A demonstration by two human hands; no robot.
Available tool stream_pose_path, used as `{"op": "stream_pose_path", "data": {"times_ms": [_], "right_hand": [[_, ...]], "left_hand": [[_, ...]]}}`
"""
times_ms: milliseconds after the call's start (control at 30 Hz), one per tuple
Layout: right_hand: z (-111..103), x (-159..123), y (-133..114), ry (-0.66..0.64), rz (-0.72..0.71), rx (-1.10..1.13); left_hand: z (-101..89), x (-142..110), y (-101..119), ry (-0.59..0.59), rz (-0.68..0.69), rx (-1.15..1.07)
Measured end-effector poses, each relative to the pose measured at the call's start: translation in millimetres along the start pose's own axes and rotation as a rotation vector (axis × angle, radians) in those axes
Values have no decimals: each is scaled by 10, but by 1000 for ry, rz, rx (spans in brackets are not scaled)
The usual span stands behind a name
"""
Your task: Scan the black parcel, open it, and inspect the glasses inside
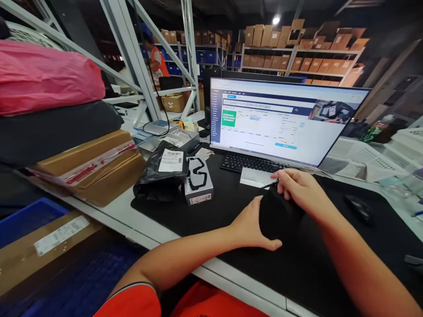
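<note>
My left hand point(247, 225) grips the side of a rounded black case point(275, 215), its thumb low along the near edge. At the top of the case my right hand point(297, 187) is closed in a pinch by a thin black cord or pull point(270, 184); the exact part between its fingertips is too small to make out. The case's far right side blends into the black desk mat point(228, 215). Left of the hands stands a grey box point(199, 181) with a goggle-frame picture. Against it lies a black plastic mailer bag point(155, 178) with a white label point(171, 160).
A monitor point(264, 119) stands behind a keyboard point(246, 163) and a white card-like item point(256, 177). The mouse point(358, 208) lies at right. Cardboard boxes point(95, 171) and wrapped parcels point(49, 77) are stacked at left. A person in an orange vest point(159, 61) is farther back.
</note>
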State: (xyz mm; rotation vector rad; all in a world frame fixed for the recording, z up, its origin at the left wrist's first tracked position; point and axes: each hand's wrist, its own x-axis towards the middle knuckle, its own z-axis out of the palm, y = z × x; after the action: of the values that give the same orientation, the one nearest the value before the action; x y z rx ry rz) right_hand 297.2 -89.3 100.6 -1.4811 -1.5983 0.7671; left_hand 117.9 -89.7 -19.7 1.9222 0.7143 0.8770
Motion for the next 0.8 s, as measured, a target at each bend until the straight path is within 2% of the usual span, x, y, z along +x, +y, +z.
{"op": "stream_pose_path", "data": {"times_ms": [67, 100, 167, 233, 267, 333, 400, 500, 567, 633, 700, 800], "right_hand": [[23, -195, 40, 150, -152, 125], [38, -307, 67, 154, -182, 200], [101, -490, 149, 14, -163, 297], [199, -553, 269, -171, -141, 233], [251, -532, 338, -218, -155, 155], [339, -415, 476, -205, -231, -12], [389, -263, 592, -97, -320, -123], [388, -127, 683, 111, -414, -238], [353, -129, 690, 187, -437, -313], [317, -172, 675, 203, -430, -390], [295, -206, 664, 182, -431, -452], [296, -192, 676, 97, -483, -421]], "left_hand": [[-91, 37, 40, 86, -97, -106], [-130, 70, 47, 145, -134, -162], [-194, 157, 26, 285, -192, -260], [-236, 244, -24, 419, -243, -336], [-250, 276, -51, 472, -267, -379], [-263, 304, -85, 525, -296, -514], [-262, 286, -80, 483, -293, -698], [-233, 218, -25, 294, -270, -864], [-197, 174, 4, 169, -283, -905], [-150, 130, 14, 78, -326, -941], [-96, 76, 12, 40, -365, -985], [-20, -35, 7, 85, -390, -1094]]}}
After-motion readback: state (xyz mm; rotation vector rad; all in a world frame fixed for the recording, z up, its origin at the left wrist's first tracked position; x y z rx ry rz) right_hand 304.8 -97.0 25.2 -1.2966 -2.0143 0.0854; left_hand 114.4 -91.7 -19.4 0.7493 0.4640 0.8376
